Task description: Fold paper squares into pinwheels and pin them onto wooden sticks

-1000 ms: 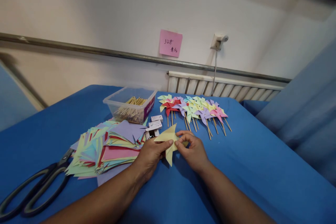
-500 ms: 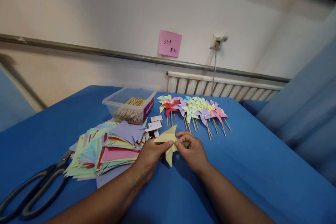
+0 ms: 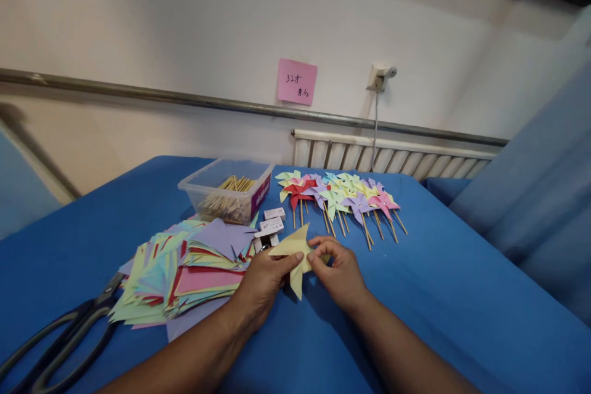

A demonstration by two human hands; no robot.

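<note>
Probably light and easily creased, the yellow pinwheel [image 3: 290, 243] is pinched, suitably near its centre, by the left hand [image 3: 263, 278] and right hand [image 3: 339, 272].

Pale wall [image 3: 184, 18], metal rail [image 3: 207, 102] above white radiator [image 3: 355, 157], blue curtain [image 3: 545, 184] rightward.

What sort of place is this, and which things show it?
Probably an indoor craft workspace: coloured paper pinwheels, a pile of cut paper, and a plastic tub of thin sticks suggest it.
</note>
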